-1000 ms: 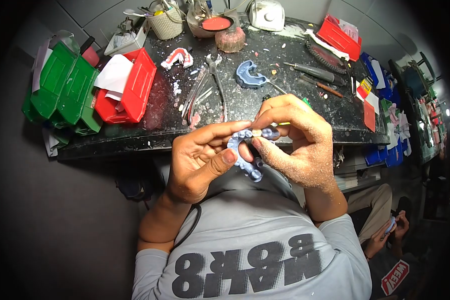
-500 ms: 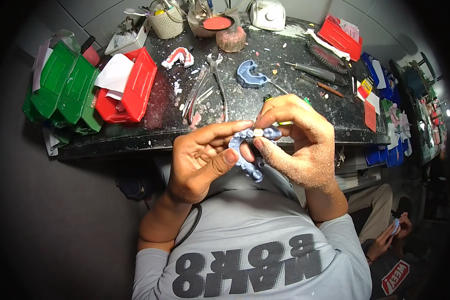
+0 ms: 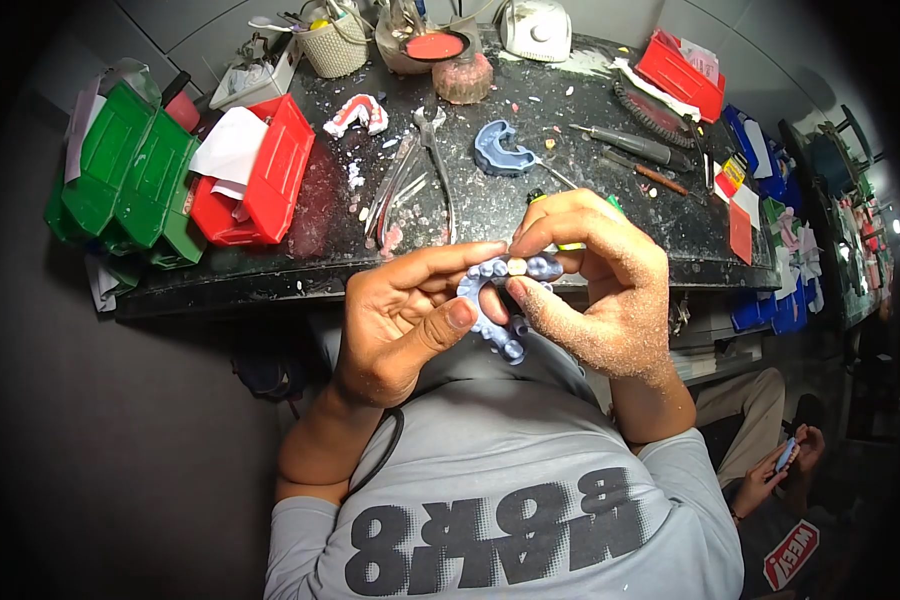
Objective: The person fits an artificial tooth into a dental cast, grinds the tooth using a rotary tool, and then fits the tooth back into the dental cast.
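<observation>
A blue-grey dental model (image 3: 478, 290), shaped like a horseshoe, is held between my two hands in front of my chest. My left hand (image 3: 395, 325) grips its curved side between thumb and fingers. Dust coats my right hand (image 3: 605, 285), whose thumb and fingertips pinch the upper arm of the model beside one cream-coloured tooth (image 3: 517, 267). The lower arm of the model points down towards my shirt. Just beyond my hands, a blue horseshoe-shaped piece (image 3: 502, 150) lies on the dark bench (image 3: 370, 262).
Pliers (image 3: 432, 165) and a red-and-white dental model (image 3: 356, 116) lie on the bench. A red bin (image 3: 270, 175) and green bins (image 3: 120, 165) stand left, a grey handpiece (image 3: 637, 146) right. Another person's hands (image 3: 770, 475) hold a blue object at lower right.
My hands and the dental model have shifted very slightly to the right. At lower right, the other person's hands and their blue object have moved a little.
</observation>
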Available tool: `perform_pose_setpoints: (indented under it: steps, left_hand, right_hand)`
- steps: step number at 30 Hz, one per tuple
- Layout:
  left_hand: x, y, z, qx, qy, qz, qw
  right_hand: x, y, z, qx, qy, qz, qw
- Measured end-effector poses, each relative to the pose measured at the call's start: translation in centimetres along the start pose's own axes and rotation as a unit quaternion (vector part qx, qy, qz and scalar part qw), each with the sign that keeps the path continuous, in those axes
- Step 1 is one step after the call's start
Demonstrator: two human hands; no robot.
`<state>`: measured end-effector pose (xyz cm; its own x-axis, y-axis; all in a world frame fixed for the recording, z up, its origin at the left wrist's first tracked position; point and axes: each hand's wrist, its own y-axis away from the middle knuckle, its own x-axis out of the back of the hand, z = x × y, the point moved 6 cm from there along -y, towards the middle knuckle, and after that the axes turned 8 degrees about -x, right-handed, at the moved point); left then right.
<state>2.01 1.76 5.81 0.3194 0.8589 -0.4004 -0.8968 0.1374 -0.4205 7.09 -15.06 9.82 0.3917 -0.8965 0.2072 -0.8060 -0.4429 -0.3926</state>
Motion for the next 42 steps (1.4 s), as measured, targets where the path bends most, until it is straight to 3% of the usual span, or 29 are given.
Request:
perform_pose_setpoints:
  steps: [12, 18, 26, 31, 36, 41, 42]
  left_hand:
    - [0.1, 0.1, 0.4, -0.021, -0.035, 0.004, 0.999]
    - [-0.2, 0.5, 0.7, -0.042, -0.125, 0.008, 0.991]
    - [-1.3, 0.7, 2.7, -0.134, -0.358, -0.044, 0.923]
    - [-2.2, 0.6, 3.5, -0.193, -0.43, -0.069, 0.879]
    - [-2.5, 0.7, 3.7, -0.23, -0.458, -0.077, 0.855]
    - [-0.5, 0.0, 2.1, -0.149, -0.402, 0.004, 0.903]
    - [0.1, -0.6, 1.8, -0.158, -0.459, 0.016, 0.874]
  right_hand:
    - [-0.1, 0.3, -0.2, 0.008, -0.002, 0.021, 1.0]
    - [0.1, 0.4, -0.9, 0.053, 0.06, 0.038, 0.996]
    - [0.2, 0.4, -2.1, 0.133, 0.134, 0.007, 0.982]
    - [0.2, 0.4, -2.2, 0.162, 0.128, 0.017, 0.978]
    - [0.3, 0.3, -2.0, 0.161, 0.131, 0.012, 0.978]
    - [1.1, 0.2, -0.4, 0.097, 0.094, 0.081, 0.988]
    - [1.2, 0.1, 0.4, 0.076, 0.085, 0.087, 0.99]
